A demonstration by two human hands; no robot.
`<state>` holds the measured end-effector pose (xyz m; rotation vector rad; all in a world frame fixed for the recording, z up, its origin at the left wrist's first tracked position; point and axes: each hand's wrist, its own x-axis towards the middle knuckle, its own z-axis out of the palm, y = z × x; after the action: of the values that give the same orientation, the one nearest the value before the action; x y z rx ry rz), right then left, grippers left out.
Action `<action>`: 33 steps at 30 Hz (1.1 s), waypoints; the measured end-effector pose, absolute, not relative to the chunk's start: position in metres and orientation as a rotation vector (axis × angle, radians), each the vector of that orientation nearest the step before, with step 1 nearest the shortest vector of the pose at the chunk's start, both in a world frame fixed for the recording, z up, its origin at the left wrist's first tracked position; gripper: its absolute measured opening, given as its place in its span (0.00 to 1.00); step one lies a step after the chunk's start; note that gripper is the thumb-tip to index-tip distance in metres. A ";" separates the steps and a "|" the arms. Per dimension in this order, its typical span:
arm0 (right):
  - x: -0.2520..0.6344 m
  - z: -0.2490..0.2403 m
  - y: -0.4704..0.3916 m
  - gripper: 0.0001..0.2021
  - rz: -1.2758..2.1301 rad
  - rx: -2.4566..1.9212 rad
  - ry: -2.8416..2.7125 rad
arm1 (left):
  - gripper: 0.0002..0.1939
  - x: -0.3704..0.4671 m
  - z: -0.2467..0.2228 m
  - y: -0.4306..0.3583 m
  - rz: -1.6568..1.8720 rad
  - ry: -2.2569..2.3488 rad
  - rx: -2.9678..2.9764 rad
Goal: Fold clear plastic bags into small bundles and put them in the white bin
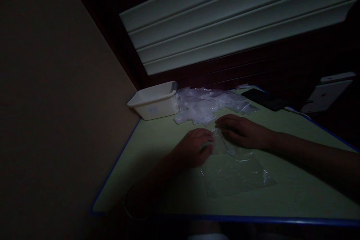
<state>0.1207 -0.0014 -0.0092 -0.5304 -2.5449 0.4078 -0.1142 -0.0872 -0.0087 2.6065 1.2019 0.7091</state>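
Clear plastic bag [234, 175] lies on the table [298, 195], far end between left hand [194, 148] and right hand [243, 131]. Both are loosely curled; whether either grips cannot be told. Judged light, limp, slippery: pinch at an edge

Transparent plastic bag [236, 174], glossy creases, laid roughly flat on counter [300, 195], between 4 and 5 o'clock from view centre, broad edge toward 6 o'clock.
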 end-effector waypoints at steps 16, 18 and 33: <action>0.120 -0.008 -0.002 0.16 0.319 -0.598 -2.592 | 0.13 -0.114 -0.008 -0.088 0.710 1.195 2.607; 0.120 -0.008 -0.002 0.16 0.323 -0.588 -2.580 | 0.13 -0.114 -0.008 -0.088 0.710 1.194 2.606; 0.122 -0.008 -0.002 0.19 0.378 -0.507 -2.591 | 0.13 -0.114 -0.008 -0.088 0.700 1.190 2.605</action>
<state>0.1215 -0.0022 -0.0080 -0.5067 -2.5913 0.3783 -0.1143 -0.0882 -0.0078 2.6054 1.1904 0.6996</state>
